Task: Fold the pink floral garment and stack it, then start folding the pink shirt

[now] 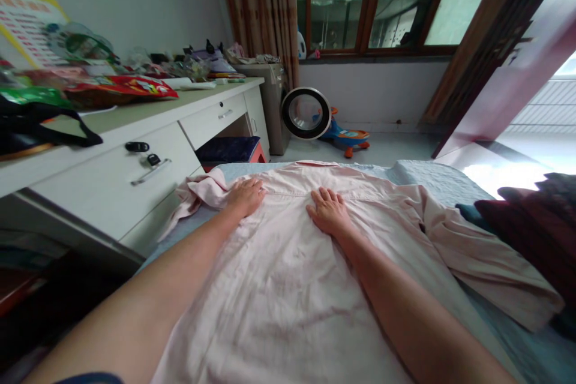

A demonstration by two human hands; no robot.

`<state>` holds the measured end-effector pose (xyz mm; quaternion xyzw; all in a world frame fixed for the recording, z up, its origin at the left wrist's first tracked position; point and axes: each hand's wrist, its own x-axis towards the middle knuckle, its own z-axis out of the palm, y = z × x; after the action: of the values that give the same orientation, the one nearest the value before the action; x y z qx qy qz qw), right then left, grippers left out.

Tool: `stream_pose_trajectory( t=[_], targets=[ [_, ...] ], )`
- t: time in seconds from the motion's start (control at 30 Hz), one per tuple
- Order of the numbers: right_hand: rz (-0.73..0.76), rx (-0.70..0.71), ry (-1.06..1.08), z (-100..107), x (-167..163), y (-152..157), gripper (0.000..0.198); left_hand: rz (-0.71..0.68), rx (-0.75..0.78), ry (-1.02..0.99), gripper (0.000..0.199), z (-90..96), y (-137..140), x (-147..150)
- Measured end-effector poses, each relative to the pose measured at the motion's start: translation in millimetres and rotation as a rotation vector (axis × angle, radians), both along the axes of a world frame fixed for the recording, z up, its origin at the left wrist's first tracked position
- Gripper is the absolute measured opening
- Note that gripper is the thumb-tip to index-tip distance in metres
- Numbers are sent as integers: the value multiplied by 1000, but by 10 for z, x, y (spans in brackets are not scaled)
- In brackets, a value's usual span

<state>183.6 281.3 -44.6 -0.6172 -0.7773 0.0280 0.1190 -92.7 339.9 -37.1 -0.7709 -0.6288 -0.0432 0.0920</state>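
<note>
A pale pink shirt [288, 276] lies spread out in front of me on a light blue bed cover [418, 174]. Its right sleeve [490, 264] stretches out to the right, while the left sleeve [198, 192] is bunched near the bed's left edge. My left hand [246, 197] rests palm down on the shirt's upper left, close to that bunched sleeve. Near the upper middle, my right hand [329, 211] lies flat on the fabric with its fingers a little spread. Neither hand grips anything that I can see.
Folded dark clothes [531, 222] are stacked at the right. Along the left runs a white desk [180, 114] with packets and clutter on top. A washing machine [272, 102] with its round door [306, 113] swung out stands beyond, beside a blue and orange ride-on toy [346, 135].
</note>
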Motion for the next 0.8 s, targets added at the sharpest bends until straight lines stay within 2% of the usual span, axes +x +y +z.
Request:
stream_pose_trajectory(
  t=[0.1,0.17,0.3,0.4,0.5,0.63,0.8],
  targets=[
    [-18,11,30,-12,3,6,58,41,139,33,41,110,-90,74],
    [-26,27,37,-15,2,3,58,-50,172,8,40,118,-250,281],
    [-2,64,8,-2,-2,-13,43,-318,-7,-100,43,-25,-590,674],
    [3,68,-12,15,-3,-18,41,-204,-126,-131,47,-124,-668,668],
    [7,39,-32,29,12,-12,43,-81,-181,-134,54,-146,-614,468],
    [41,-12,-47,42,77,-2,51,-28,-139,-130,56,-159,-552,244],
    [76,-80,-74,34,154,23,61,-13,-90,-114,59,-208,-560,199]
  ],
)
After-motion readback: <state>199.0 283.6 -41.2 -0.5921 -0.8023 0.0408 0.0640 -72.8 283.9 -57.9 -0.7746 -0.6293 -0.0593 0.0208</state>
